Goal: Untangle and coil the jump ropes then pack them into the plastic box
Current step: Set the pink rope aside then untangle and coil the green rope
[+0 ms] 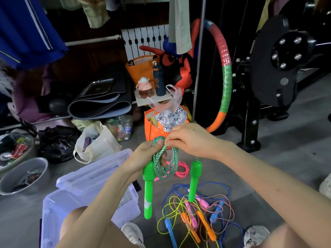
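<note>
Nearest, by a bare knee (77,222), the other jump ropes (202,210) lie tangled on the floor (268,158) beside the clear plastic box (86,199). Above them the left hand (143,154) grips the green jump rope (168,167) in loops, likely so the coil holds shape, while the right hand (189,138) pinches its strand at the top, probably to wrap it. Lettering on the navy bottle (158,81) is too blurred to read
</note>
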A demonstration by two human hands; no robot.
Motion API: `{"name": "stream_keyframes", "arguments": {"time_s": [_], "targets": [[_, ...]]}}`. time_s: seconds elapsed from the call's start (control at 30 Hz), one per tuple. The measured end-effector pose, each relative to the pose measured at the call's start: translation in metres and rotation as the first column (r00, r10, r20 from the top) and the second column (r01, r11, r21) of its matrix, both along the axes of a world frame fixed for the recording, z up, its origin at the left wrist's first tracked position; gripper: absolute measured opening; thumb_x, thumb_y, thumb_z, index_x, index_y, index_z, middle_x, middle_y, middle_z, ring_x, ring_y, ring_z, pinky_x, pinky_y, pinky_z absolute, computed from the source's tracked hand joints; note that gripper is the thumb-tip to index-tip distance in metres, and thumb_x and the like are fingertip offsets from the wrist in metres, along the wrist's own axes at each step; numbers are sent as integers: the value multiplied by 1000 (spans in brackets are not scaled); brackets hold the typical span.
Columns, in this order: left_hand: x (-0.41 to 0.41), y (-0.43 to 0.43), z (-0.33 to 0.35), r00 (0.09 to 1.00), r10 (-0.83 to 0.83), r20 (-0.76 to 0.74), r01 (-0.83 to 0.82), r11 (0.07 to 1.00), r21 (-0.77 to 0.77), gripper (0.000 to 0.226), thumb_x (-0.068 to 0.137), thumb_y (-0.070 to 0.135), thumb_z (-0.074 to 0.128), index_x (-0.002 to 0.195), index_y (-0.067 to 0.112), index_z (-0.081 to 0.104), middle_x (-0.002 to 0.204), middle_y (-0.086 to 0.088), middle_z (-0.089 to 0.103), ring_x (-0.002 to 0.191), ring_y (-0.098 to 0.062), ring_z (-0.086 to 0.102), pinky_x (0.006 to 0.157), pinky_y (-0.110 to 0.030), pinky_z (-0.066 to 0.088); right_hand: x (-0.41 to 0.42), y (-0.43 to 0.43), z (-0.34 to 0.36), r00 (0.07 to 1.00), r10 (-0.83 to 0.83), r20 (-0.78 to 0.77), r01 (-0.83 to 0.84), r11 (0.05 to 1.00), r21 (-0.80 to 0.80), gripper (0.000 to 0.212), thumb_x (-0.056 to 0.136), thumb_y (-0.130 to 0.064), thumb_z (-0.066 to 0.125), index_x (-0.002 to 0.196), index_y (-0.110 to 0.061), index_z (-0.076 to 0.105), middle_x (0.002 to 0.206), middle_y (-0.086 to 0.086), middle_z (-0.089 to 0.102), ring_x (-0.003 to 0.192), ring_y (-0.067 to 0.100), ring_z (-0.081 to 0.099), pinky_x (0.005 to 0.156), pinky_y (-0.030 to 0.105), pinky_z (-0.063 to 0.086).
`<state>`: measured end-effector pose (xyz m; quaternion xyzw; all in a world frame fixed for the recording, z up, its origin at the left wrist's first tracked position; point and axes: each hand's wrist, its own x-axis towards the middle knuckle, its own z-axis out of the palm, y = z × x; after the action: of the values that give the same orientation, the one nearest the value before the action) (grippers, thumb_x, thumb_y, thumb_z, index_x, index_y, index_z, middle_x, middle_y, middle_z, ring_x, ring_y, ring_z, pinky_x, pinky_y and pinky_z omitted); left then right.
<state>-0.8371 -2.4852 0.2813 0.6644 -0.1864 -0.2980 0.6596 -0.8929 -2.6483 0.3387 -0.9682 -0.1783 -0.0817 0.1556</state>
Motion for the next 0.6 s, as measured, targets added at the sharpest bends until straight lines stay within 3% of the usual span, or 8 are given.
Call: {"name": "stream_keyframes", "arguments": {"time_s": [0.13, 0.27, 0.43, 0.53, 0.6], "targets": [[-7, 0, 1, 987, -124, -106, 120, 992, -51, 36, 85, 35, 48, 59, 11, 53, 48, -5, 48, 39, -17, 48, 50, -27, 42, 3, -5, -2, 999, -35, -14, 35, 999, 24, 19, 89, -33, 57, 90, -17, 68, 85, -2, 67, 85, 16, 57, 78, 30, 39], [-12, -1, 5, 957, -190, -221, 155, 974, -167, 43, 89, 35, 41, 53, 18, 58, 46, 3, 35, 36, -11, 34, 51, -25, 40, 4, -14, -5, 996, -83, -37, 86, 993, 80, 20, 84, -39, 62, 90, -20, 60, 81, -2, 68, 73, 11, 56, 70, 27, 39], [-13, 2, 9, 944, -270, -190, 249, 960, -129, 56, 92, 46, 35, 45, 19, 51, 43, 5, 31, 37, -9, 32, 53, -24, 37, 5, -23, -13, 996, -78, -42, 86, 970, 226, 15, 83, -39, 64, 89, -25, 67, 90, -8, 67, 89, 9, 56, 84, 36, 44], [-14, 4, 12, 937, -299, -181, 276, 950, -144, 55, 90, 52, 38, 46, 19, 40, 40, 3, 30, 37, -10, 35, 53, -23, 40, 4, -25, -23, 991, -52, -125, 101, 899, 427, 11, 83, -34, 66, 89, -25, 69, 90, -9, 67, 90, 10, 59, 86, 41, 47], [-15, 3, 13, 937, -291, -191, 261, 951, -166, 55, 91, 50, 38, 45, 20, 41, 40, 4, 29, 36, -9, 32, 51, -22, 40, 1, -24, -27, 979, -8, -206, 128, 807, 577, 14, 86, -25, 64, 96, -18, 70, 86, -8, 66, 82, 11, 57, 79, 37, 48]]}}
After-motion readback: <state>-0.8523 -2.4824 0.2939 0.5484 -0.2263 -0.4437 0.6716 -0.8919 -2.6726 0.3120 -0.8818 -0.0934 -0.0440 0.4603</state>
